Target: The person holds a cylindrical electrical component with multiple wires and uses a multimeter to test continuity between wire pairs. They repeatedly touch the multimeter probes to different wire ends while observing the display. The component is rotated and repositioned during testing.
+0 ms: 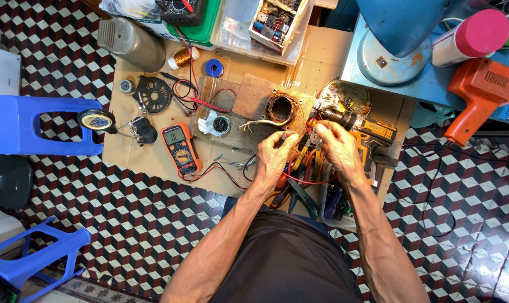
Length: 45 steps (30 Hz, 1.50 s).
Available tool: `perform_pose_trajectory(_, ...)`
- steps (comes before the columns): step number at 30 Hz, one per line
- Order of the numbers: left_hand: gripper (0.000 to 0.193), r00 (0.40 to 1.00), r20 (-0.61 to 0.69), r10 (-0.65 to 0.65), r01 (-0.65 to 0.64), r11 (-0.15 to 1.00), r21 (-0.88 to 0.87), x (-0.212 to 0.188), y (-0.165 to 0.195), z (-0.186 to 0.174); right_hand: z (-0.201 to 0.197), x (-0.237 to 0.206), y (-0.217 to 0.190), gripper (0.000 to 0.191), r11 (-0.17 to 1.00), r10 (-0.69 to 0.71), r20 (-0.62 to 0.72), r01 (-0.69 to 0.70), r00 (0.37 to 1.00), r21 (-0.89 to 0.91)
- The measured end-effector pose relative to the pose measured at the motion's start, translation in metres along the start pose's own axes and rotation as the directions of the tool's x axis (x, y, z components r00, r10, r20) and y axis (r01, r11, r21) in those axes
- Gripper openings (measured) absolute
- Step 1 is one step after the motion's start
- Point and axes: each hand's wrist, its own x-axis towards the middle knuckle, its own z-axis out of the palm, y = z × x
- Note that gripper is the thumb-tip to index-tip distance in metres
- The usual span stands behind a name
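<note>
Head view, looking straight down at your lap and the floor

- Your left hand [274, 157] is curled closed, fingertips pinched on something thin, most likely a wire end, though it is too small to be sure. Your right hand [336, 147] is closed the same way, fingertips drawn together just beside the left. Both meet just in front of the motor stator [282, 109], probably so the two ends sit close to the winding they come from
- The stator, with its copper winding, rests on a brown board [254, 96], which lies on a cardboard sheet [153, 163]; the sheet seems to serve as a work mat over the chequered tile floor [153, 219]
- A cordless drill [364, 128] lies on its side just beyond your right hand, within easy reach
- Hand tools with coloured grips [305, 179] lie below your hands, some of them in a clear tub [337, 216] by your right forearm, again kept near
- Red test leads [209, 171] run from the orange multimeter [180, 148], laid face up left of your hands, so its screen can be read from where you sit

Counts: one stator, one drill, two multimeters (the orange one and a dark one [179, 11] at the top edge on a green tray), two blue plastic stools [36, 123], one orange heat gun [479, 92] on the blue bench [428, 84], one copper wire spool [183, 57], one blue tape roll [214, 68], one black slotted disc [153, 94]
</note>
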Motion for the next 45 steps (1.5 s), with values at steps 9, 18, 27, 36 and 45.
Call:
perform_pose_trajectory(9, 0.022, 0.982, 0.05, -0.181, 0.188, 0.946, -0.265, 0.003, -0.016, -0.008, 0.008, -0.005, 0.013, 0.046, 0.89, 0.043, 0.328, -0.185, 0.944, 0.416)
perform_pose_trajectory(18, 0.024, 0.989, 0.063, -0.136, 0.148, 0.951, -0.271, 0.003, -0.011, -0.013, 0.015, -0.001, -0.006, 0.044, 0.914, 0.096, 0.366, -0.227, 0.926, 0.336)
perform_pose_trajectory(27, 0.028, 0.999, -0.031, -0.015, 0.014, 0.999, -0.049, 0.0, -0.007, -0.009, 0.014, 0.004, 0.002, 0.045, 0.866, 0.128, 0.36, -0.281, 0.924, 0.414)
perform_pose_trajectory(36, 0.048, 0.975, -0.143, -0.17, 0.134, 0.963, -0.234, -0.033, -0.016, -0.083, 0.023, 0.023, 0.012, 0.051, 0.827, 0.129, 0.402, -0.322, 0.906, 0.461)
perform_pose_trajectory(45, 0.039, 0.946, -0.256, -0.201, 0.063, 0.885, -0.462, -0.001, -0.036, -0.118, 0.04, 0.02, 0.006, 0.049, 0.857, 0.09, 0.404, -0.278, 0.91, 0.435)
